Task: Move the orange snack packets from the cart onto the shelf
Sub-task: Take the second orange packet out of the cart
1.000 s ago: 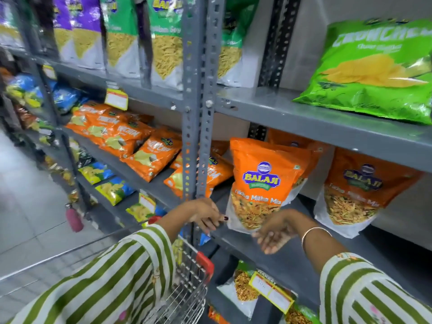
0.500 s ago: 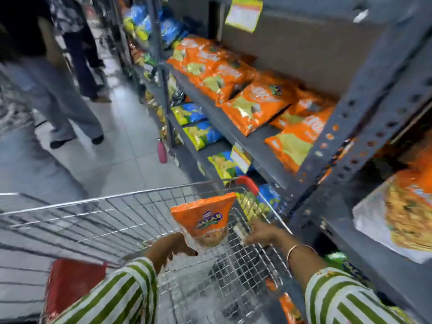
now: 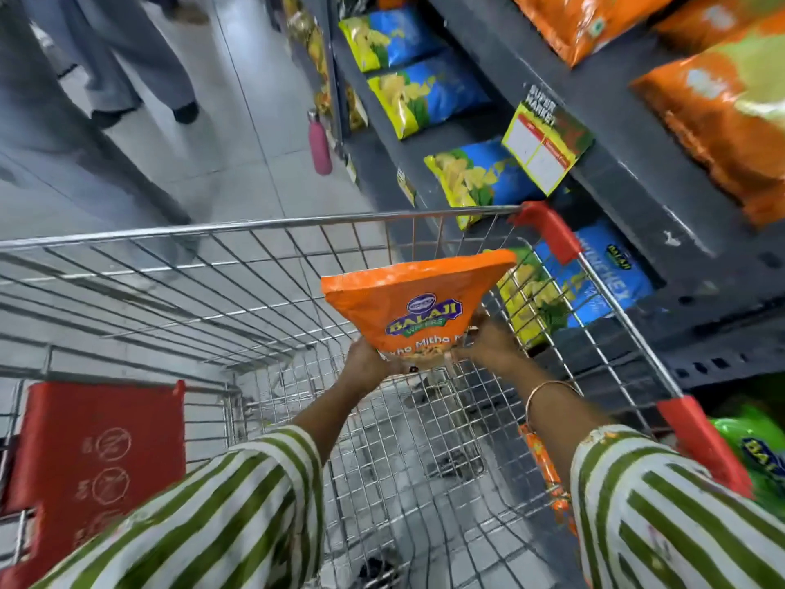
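An orange Balaji snack packet (image 3: pixel 414 303) is held upright above the wire cart (image 3: pixel 255 231), inside its basket. My left hand (image 3: pixel 367 363) grips the packet's lower left corner and my right hand (image 3: pixel 488 340) grips its lower right corner. Another orange packet (image 3: pixel 546 474) lies low against the cart's right wall, partly hidden by my right sleeve. The grey shelf (image 3: pixel 628 172) runs along the right, with orange packets (image 3: pixel 722 99) lying on its upper level.
Blue and yellow chip bags (image 3: pixel 429 91) fill the lower shelf beside the cart. A price tag (image 3: pixel 543 150) hangs from the shelf edge. A pink bottle (image 3: pixel 319 144) stands on the floor by the shelf. A person's legs (image 3: pixel 110 65) stand in the aisle at upper left.
My view swung from the shelf down to the cart. My left hand picked an orange packet out of the cart, and now my right hand has joined it on the packet, which is raised higher.
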Available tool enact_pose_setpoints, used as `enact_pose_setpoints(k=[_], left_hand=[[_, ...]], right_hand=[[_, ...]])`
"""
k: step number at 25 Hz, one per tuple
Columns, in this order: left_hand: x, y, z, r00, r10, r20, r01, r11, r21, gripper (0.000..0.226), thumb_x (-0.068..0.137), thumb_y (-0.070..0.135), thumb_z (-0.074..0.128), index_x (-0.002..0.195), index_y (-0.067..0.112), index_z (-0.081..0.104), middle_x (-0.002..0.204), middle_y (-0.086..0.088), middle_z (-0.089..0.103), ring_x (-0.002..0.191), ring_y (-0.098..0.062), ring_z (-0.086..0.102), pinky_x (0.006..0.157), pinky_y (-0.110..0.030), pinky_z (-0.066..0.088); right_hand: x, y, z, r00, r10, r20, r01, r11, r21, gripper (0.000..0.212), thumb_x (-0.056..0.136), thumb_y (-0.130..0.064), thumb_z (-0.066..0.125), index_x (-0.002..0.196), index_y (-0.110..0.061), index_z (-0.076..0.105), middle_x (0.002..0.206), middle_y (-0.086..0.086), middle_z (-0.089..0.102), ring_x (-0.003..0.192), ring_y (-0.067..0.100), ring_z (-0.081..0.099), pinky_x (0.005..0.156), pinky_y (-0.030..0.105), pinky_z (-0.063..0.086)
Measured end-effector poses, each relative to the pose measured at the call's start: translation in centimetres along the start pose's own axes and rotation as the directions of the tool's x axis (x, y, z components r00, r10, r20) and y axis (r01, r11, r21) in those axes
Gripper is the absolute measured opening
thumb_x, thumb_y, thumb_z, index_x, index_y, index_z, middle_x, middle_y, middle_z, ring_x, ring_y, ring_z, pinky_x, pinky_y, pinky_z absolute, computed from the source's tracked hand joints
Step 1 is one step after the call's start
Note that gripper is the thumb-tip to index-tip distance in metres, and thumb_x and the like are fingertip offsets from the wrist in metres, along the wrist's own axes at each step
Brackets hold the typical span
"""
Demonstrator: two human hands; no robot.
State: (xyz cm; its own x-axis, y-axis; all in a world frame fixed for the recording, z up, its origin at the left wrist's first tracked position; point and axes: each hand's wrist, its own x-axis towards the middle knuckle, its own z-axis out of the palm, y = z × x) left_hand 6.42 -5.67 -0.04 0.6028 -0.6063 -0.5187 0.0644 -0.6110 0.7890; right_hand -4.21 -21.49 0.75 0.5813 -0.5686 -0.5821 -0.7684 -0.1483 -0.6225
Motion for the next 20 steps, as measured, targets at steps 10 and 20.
enact_pose_setpoints(k=[10, 20], left_hand=[[-7.0, 6.9, -2.1, 0.983, 0.186, 0.01, -0.186, 0.983, 0.008, 0.052, 0.065, 0.001, 0.077, 0.114, -0.001, 0.057, 0.114, -0.015, 0.066, 0.099, -0.021, 0.061, 0.092, -0.032, 0.052], [-24.6, 21.9, -2.5, 0.831, 0.547, 0.102, -0.552, 0.788, 0.272, 0.045, 0.071, 0.01, 0.075, 0.114, 0.005, 0.061, 0.117, -0.016, 0.067, 0.109, -0.027, 0.061, 0.093, -0.038, 0.049]], right_hand=[[-9.8, -3.1, -3.5, 0.978, -0.103, -0.179, 0.125, 0.986, 0.114, 0.057, 0.062, -0.004, 0.081, 0.115, -0.001, 0.059, 0.117, 0.011, 0.066, 0.109, 0.023, 0.061, 0.088, 0.026, 0.045], [-32.0, -6.4, -15.6, 0.877, -0.27, -0.398, 0.284, 0.959, -0.024, 0.049, 0.068, -0.019, 0.079, 0.113, -0.006, 0.064, 0.113, 0.011, 0.069, 0.105, 0.02, 0.061, 0.082, 0.025, 0.048]])
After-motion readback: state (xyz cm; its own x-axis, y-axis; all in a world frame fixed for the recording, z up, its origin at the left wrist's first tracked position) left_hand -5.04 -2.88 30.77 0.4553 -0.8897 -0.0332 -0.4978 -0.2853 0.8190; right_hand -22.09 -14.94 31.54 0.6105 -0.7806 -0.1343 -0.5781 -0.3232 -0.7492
